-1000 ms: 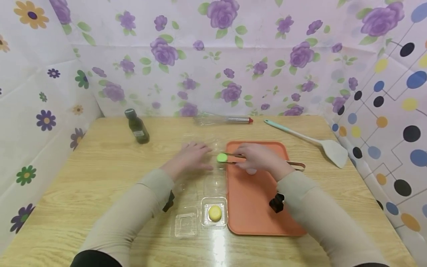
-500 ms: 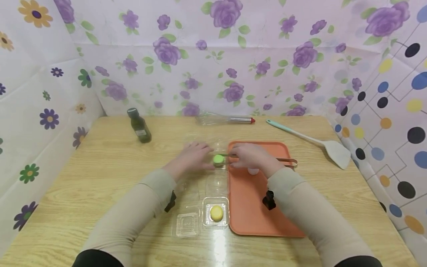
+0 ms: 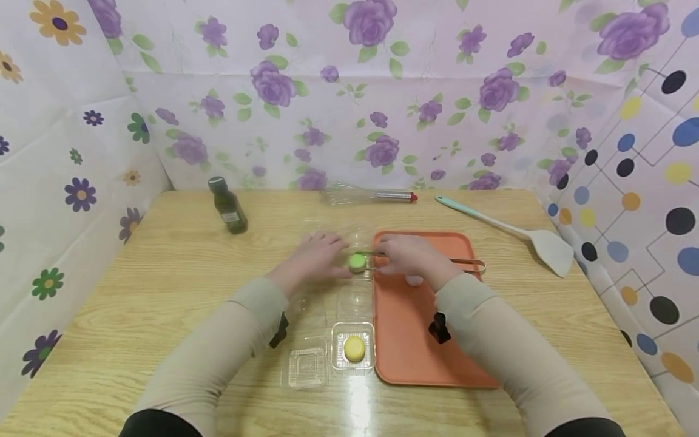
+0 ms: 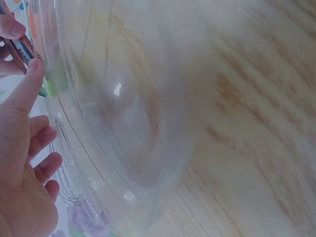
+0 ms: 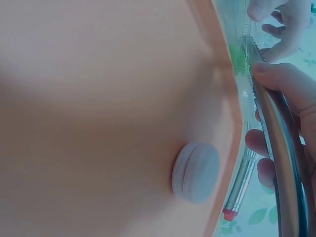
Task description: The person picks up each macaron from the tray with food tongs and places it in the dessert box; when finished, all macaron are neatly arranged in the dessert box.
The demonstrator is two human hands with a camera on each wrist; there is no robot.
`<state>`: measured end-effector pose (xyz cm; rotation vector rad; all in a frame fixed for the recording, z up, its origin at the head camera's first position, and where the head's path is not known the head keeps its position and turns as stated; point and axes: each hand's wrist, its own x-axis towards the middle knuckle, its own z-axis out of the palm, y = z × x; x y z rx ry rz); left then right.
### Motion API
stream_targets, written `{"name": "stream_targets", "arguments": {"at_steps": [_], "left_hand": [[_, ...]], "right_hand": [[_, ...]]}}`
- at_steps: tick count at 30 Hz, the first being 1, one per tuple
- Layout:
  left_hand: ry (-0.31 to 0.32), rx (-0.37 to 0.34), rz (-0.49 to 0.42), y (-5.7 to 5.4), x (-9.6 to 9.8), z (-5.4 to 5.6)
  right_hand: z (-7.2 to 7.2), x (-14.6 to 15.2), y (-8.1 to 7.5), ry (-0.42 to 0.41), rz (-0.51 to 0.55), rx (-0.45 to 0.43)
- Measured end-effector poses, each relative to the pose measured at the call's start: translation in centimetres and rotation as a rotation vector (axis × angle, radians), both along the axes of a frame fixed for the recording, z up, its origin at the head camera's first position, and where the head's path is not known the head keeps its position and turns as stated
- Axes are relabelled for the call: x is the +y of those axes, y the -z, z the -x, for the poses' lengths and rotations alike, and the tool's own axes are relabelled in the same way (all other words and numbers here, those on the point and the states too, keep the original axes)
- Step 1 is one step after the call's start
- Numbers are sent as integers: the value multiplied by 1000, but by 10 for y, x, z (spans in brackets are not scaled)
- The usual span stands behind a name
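My right hand (image 3: 409, 258) grips metal tongs (image 3: 471, 263) over the top of the orange tray (image 3: 409, 346). The tongs' tips reach left past the tray's rim and lie either side of a green macaron (image 3: 357, 262), low in a clear plastic box (image 3: 355, 238). My left hand (image 3: 317, 256) hovers at that box's left side, fingers loosely bent, a fingertip close by the rim in the left wrist view. On the tray under my right wrist is a pale macaron (image 5: 197, 173), standing clear in the right wrist view. A yellow macaron (image 3: 354, 349) sits in a nearer clear box (image 3: 335, 362).
Clear lids, one of them a near lid (image 3: 306, 366), lie left of the boxes. Along the back are a dark bottle (image 3: 230, 209), a whisk (image 3: 366, 195) and a white spatula (image 3: 551, 252) with a mint handle. Patterned sheets (image 3: 349, 121) wall the table.
The tongs have moved left and slightly down with the green macaron, from beside the tray's rim into the clear box. Over the last half second both hands are nearly still.
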<state>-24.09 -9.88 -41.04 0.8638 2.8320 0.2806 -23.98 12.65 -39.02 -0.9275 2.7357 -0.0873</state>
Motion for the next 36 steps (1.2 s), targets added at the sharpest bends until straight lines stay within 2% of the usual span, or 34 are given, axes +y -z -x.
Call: {"name": "stream_targets", "arguments": {"at_steps": [9, 17, 24, 30, 36], "left_hand": [[1, 4, -7, -2, 1, -2], [0, -3, -14, 0, -6, 0], [-30, 0, -51, -4, -32, 3], [-50, -32, -58, -9, -58, -1], [-52, -36, -43, -7, -72, -4]], "right_hand": [[-3, 6, -6, 3, 33, -6], [-13, 29, -16, 49, 111, -32], [-20, 63, -17, 104, 125, -35], [-23, 90, -16, 145, 135, -25], [-26, 112, -10, 135, 159, -17]]}}
